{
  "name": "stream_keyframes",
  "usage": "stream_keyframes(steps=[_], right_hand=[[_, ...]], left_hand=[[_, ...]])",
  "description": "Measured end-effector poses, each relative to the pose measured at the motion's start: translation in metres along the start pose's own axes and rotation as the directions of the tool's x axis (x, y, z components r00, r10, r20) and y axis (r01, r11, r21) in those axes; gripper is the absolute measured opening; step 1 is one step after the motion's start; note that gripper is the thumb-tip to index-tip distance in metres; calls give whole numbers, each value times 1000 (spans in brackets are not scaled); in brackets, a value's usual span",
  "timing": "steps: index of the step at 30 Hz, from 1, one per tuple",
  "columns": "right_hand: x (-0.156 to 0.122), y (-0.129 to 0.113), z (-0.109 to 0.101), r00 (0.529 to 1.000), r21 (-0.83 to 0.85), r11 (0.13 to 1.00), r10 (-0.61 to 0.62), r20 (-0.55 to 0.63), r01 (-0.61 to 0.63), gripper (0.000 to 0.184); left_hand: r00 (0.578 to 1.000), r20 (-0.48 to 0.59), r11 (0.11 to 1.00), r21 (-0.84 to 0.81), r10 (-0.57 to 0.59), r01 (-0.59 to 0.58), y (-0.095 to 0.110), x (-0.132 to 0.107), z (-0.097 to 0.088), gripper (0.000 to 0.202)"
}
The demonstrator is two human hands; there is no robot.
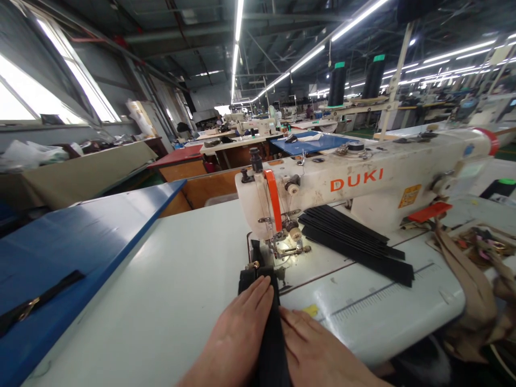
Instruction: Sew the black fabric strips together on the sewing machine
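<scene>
A black strap (272, 333) runs from the table's near edge up to the presser foot (288, 248) of a white DUKI sewing machine (363, 183). A metal ring (253, 265) sits on the strap near the needle. My left hand (237, 336) lies flat on the strap's left side, fingers stretched out. My right hand (318, 352) lies flat against its right side, fingers extended toward the strap.
A stack of black strips (355, 242) lies under the machine arm. Tan webbing with metal hardware (475, 263) is heaped at the right. A blue board (80, 242) holds another black strap (38, 301). Thread cones (336, 83) stand behind; other workstations fill the hall.
</scene>
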State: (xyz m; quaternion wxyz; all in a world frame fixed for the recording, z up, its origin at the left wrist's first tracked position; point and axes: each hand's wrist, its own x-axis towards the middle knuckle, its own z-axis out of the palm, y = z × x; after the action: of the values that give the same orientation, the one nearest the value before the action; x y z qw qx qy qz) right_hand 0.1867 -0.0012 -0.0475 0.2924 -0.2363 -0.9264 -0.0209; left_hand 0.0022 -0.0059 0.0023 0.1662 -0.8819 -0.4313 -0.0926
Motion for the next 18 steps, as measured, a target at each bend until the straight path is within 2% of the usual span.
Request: stream_keyframes(steps=[3,7,12,18], right_hand=[[8,0,-18,999,50,999,-17,43,15,31],[12,-2,-32,986,46,997,59,158,-67,30],[13,-3,-30,968,53,986,142,207,-156,31],[17,-2,-30,979,-30,995,101,177,-97,23]], left_hand=[[998,64,999,-48,-21,25,0,5,-3,49],[986,139,986,-122,-92,110,-7,7,2,59],[973,188,972,-165,-137,169,-9,12,-3,55],[981,154,970,-196,-116,146,-10,15,-12,43]])
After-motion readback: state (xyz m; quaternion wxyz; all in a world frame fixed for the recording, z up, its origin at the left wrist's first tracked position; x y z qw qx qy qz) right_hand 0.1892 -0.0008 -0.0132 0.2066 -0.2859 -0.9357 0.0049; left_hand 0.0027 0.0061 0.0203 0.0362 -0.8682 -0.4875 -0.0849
